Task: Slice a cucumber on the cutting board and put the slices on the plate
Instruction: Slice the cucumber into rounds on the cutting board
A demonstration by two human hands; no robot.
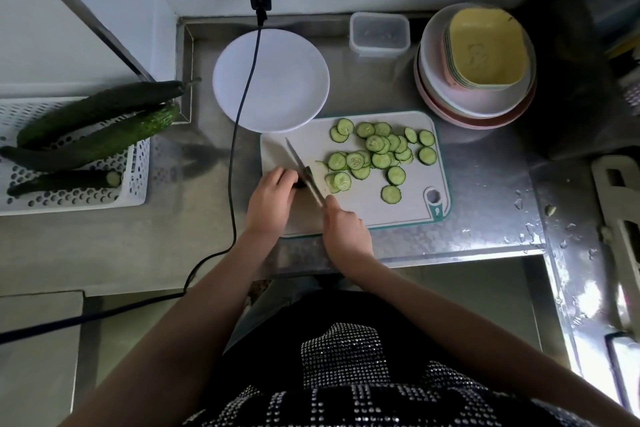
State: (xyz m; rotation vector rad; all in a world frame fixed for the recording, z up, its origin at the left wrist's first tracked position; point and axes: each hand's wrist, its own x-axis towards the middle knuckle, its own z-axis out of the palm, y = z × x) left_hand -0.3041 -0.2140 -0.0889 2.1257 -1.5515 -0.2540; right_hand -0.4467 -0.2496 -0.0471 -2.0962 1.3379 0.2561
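Observation:
A white cutting board (408, 208) with a teal rim lies on the steel counter. Several cucumber slices (379, 152) are spread over its far and right side. My left hand (272, 199) holds a short dark cucumber stub (300, 184) against the board's left part, mostly covered by my fingers. My right hand (346, 230) grips the handle of a knife (303, 170), whose blade runs up and left and rests right beside the stub. A white plate (298, 80) with nothing on it sits just behind the board's left corner.
A white perforated basket (138, 184) at the left holds whole cucumbers (100, 128) and a cut piece. A black cable (242, 114) drapes over the plate toward the counter's front edge. Stacked bowls (474, 66) and a lidded plastic box (379, 33) stand at the back right.

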